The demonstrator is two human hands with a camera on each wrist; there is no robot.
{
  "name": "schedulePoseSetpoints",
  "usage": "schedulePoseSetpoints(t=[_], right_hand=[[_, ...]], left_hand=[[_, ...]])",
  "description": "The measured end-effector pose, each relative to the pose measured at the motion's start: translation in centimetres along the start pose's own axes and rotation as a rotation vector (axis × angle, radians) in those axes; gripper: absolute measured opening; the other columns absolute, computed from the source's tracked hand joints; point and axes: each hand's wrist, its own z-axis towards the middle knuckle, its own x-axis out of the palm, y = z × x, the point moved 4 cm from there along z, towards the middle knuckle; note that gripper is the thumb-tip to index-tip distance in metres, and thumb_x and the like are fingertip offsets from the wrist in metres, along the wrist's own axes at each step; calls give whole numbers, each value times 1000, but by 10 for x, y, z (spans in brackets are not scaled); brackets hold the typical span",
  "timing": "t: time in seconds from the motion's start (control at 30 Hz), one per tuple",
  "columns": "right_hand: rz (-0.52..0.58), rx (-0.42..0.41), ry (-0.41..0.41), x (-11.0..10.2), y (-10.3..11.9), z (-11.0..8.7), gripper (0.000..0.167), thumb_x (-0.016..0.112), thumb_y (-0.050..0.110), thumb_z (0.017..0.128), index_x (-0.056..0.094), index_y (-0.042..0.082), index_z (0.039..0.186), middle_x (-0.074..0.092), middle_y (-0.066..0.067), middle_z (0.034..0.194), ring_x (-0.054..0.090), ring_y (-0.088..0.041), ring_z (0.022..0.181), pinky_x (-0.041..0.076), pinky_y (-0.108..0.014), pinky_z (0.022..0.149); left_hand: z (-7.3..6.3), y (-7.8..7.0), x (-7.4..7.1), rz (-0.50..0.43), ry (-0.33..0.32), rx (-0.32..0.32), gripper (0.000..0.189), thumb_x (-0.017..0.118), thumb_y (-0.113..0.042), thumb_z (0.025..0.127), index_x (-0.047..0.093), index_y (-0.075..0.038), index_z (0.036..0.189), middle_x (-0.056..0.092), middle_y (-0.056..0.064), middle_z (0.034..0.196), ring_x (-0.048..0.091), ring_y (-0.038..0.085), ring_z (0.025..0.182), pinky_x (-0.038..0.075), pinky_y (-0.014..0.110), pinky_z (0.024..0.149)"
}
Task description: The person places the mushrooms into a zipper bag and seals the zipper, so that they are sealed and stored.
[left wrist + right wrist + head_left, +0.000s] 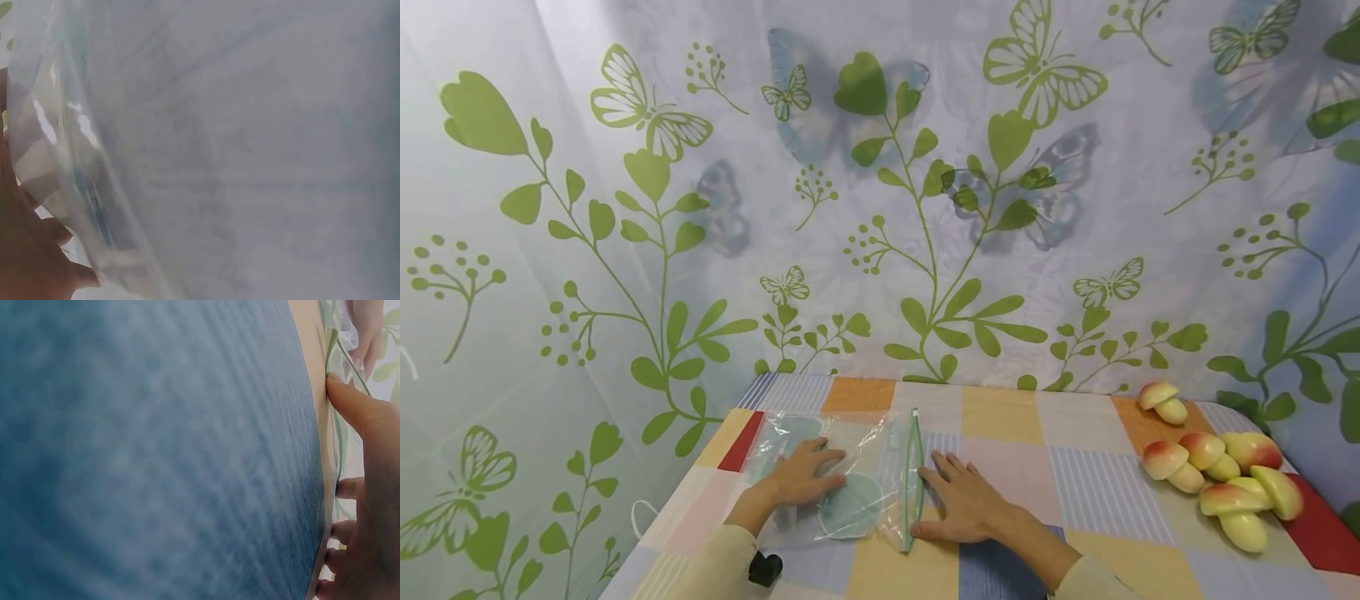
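Observation:
A clear zip bag [880,450] lies flat on the patchwork cloth, its green zip edge [913,483] bowed apart toward the right. Pale green shapes show through the plastic, one rounded piece [852,507] near the front and another [797,433] at the back left. My left hand [805,473] rests on top of the bag with its fingers spread. Just right of the zip edge, my right hand [964,500] lies palm down on the cloth, fingers spread, its thumb at the green strip. In the right wrist view the thumb [353,403] overlaps that strip.
Several yellow and red toy mushrooms [1236,475] sit in a group at the table's right side. A small black object [765,568] lies by my left sleeve. Behind the patchwork-covered table [1000,417] hangs a curtain [925,250] with green leaves and butterflies.

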Motion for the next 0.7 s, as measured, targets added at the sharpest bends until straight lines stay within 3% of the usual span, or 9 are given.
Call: schedulePoseSetpoints(t=[0.2, 0.3, 0.47, 0.7], right_hand=[[-2, 13, 14, -2, 4, 0, 100, 59, 76, 88, 46, 3, 155, 29, -30, 161, 27, -54, 146, 27, -72, 112], [1, 12, 18, -2, 4, 0, 99, 59, 76, 88, 45, 4, 155, 28, -30, 162, 26, -54, 147, 26, -72, 112], [3, 9, 11, 0, 1, 0, 100, 59, 77, 87, 46, 3, 154, 29, -31, 161, 27, -54, 146, 26, -73, 112], [-18, 3, -8, 4, -2, 0, 103, 57, 80, 86, 47, 3, 154, 31, -30, 161, 28, -54, 146, 27, -73, 111]], left_hand=[[-1, -5, -3, 24, -38, 36, 52, 61, -48, 100, 64, -18, 142, 45, 19, 155, 30, 49, 146, 15, 89, 101], [-1, -7, -4, 20, -74, 113, 49, 61, -40, 102, 62, -14, 143, 47, 21, 152, 35, 49, 143, 23, 83, 105], [0, -13, -4, -64, -88, 230, 47, 61, -25, 103, 55, -8, 147, 51, 21, 149, 43, 45, 139, 35, 68, 110], [2, -19, -2, -110, -71, 258, 49, 60, -13, 104, 52, -14, 152, 54, 9, 150, 47, 36, 140, 36, 59, 114]])
